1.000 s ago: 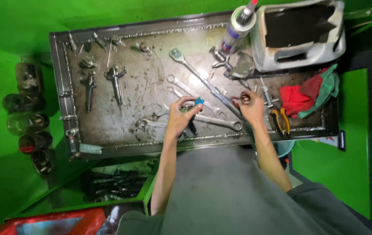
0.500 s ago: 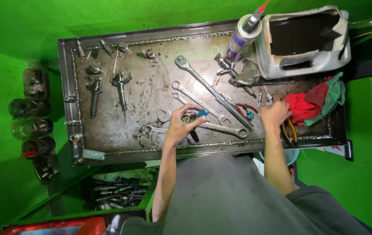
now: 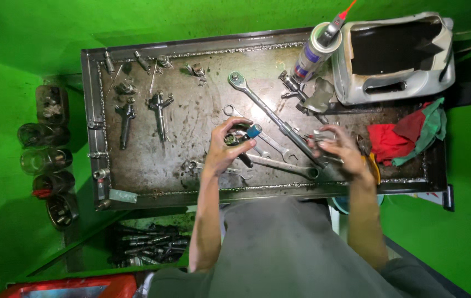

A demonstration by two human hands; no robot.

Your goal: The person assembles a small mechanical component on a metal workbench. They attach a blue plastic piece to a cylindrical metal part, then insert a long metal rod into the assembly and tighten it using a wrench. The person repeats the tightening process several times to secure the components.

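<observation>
My left hand (image 3: 223, 150) is curled around a small dark metal part with a blue cap (image 3: 252, 131), held just above the metal tray (image 3: 186, 118). My right hand (image 3: 343, 150) is over the tray's right side, fingers closed on a small metal piece (image 3: 317, 136) next to the long ratchet wrench (image 3: 271, 115). Several combination wrenches (image 3: 279, 164) lie between and under both hands.
Fuel injectors (image 3: 159, 111) and small fittings lie on the tray's left half. A spray can (image 3: 316, 48) and a cut grey plastic jug (image 3: 395, 55) stand at the far right, red and green rags (image 3: 406, 135) beside them. Glass jars (image 3: 45, 160) line the left shelf; more injectors (image 3: 147, 248) lie below.
My right hand has come back left from the rags to the ratchet handle and picked up a small piece. My left hand has stayed in place with the blue-capped part.
</observation>
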